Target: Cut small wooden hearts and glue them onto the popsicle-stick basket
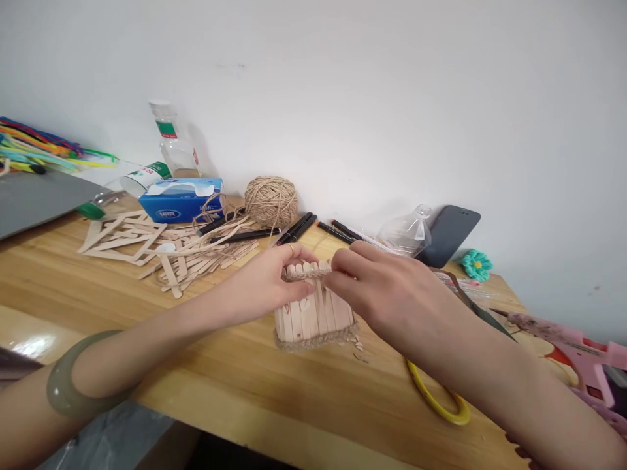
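A small holder made of upright wooden craft sticks (313, 316) stands on the table in front of me. Brown twine (321, 341) runs round its base, and another band of twine circles it near the top. My left hand (279, 277) grips its upper left side, thumb on the front face and fingers behind the rim. At the upper right rim, the fingers of my right hand (365, 281) are pinched together at the twine band. My right fingertips are partly hidden, so whether they pinch a loose twine end cannot be seen.
Behind stand a twine ball (272, 201), a blue tissue box (181, 199) and loose craft sticks (196, 261). Black markers (297, 228) lie near the wall. To the right are a phone (448, 235), yellow-handled scissors (435, 398) and a pink glue gun (578, 352).
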The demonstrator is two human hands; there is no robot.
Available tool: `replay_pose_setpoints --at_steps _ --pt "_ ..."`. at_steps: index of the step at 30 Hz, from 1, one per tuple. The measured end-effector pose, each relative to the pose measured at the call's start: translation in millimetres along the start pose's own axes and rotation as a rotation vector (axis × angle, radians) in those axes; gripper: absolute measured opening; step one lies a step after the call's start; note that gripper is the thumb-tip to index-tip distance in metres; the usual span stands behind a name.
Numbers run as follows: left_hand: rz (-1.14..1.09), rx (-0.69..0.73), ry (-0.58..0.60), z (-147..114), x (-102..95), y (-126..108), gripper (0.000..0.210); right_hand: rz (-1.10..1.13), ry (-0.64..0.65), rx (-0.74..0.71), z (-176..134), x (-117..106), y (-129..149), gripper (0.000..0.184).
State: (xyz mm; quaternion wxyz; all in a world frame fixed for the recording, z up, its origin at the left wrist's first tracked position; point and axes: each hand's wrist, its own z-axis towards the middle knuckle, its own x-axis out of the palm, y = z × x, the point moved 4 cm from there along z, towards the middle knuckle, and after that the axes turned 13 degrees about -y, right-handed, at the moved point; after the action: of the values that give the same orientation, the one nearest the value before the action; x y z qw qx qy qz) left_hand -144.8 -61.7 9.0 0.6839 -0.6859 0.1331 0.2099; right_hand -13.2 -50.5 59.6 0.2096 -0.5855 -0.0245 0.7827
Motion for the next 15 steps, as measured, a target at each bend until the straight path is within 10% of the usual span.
replay_pose_setpoints --at_steps 15 --pt "-0.018 -0.012 0.001 -2 -2.0 1 0.033 0.058 -0.254 0.062 -12 -3 2 0.027"
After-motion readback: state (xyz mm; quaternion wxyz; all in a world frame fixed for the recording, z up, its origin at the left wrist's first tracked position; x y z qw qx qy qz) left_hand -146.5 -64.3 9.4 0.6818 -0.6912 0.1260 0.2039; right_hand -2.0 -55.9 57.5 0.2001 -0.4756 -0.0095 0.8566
